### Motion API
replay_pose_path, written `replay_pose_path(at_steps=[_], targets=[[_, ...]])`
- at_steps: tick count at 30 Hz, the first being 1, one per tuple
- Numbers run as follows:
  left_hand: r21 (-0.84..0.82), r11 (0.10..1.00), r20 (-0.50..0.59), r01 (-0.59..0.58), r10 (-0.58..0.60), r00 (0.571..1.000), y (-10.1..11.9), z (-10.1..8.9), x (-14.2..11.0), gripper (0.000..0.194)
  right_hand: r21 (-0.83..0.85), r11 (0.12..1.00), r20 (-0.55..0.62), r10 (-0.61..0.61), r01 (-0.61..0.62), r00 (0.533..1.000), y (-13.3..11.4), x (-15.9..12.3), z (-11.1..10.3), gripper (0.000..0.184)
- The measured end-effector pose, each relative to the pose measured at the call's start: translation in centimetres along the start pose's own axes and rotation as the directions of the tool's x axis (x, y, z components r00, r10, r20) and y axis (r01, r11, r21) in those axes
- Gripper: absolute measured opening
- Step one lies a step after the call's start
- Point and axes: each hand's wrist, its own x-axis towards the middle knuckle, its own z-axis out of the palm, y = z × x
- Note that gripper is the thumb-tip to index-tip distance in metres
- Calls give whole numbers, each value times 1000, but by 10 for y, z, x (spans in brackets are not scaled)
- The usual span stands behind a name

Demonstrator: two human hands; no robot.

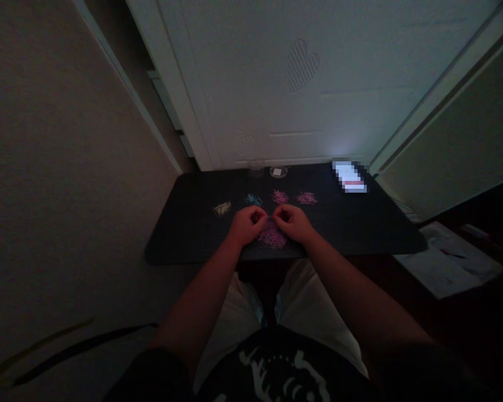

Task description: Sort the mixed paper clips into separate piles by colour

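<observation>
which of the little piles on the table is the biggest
The pinkish-purple pile between the left hand and the right hand, closest to the near edge of the table. The yellowish pile, blue pile and two pink piles behind it are smaller.

Looks like a dim room in a home, judging by the white panel (243,67) with raised hearts (302,66), the plain wall (46,167), the small black table (184,223) and the papers (448,262) lying low beside it.

strand heap (272,237): purplish, loose, on table (339,231) | piles (254,200): yellowish, blue, two pink; beyond
</observation>
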Motion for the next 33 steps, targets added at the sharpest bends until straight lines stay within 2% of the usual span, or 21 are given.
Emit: replay_pose_path(at_steps=[8, 12, 16, 19, 21, 26, 30, 33], targets=[[-12, 1000, 1, 23, -23, 1000, 1, 1, 1, 15, -16, 1000, -48, -9, 8, 999, 0, -1, 0, 7], [-22, 999, -6, 26, -26, 1000, 0, 2, 1, 16, -78, 996, -231, 16, -35, 973, 3, -1, -5, 8], [-16, 999, -5, 29, -29, 1000, 0, 2, 1, 16, -250, 958, -420, 21, -138, 907, 14, 4, -31, 10], [-17, 999, 1, 30, -30, 1000, 0, 2, 1, 15, -369, 891, -483, 59, -264, 874, 26, 11, -58, 11], [-25, 999, -3, 29, -29, 1000, -1, 2, 1, 15, -470, 822, -474, 72, -321, 878, 32, 15, -72, 10], [-28, 999, -5, 20, -20, 1000, -2, 2, 1, 16, -627, 708, -373, 93, -325, 923, 34, 18, -90, 9], [-29, 999, 7, 17, -17, 1000, 0, 2, 1, 16, -600, 715, -375, 144, -358, 916, 28, 13, -95, 12], [-17, 1000, 17, 15, -15, 1000, 0, 2, 1, 16, -578, 737, -378, 138, -350, 915, 23, 4, -94, 13]])
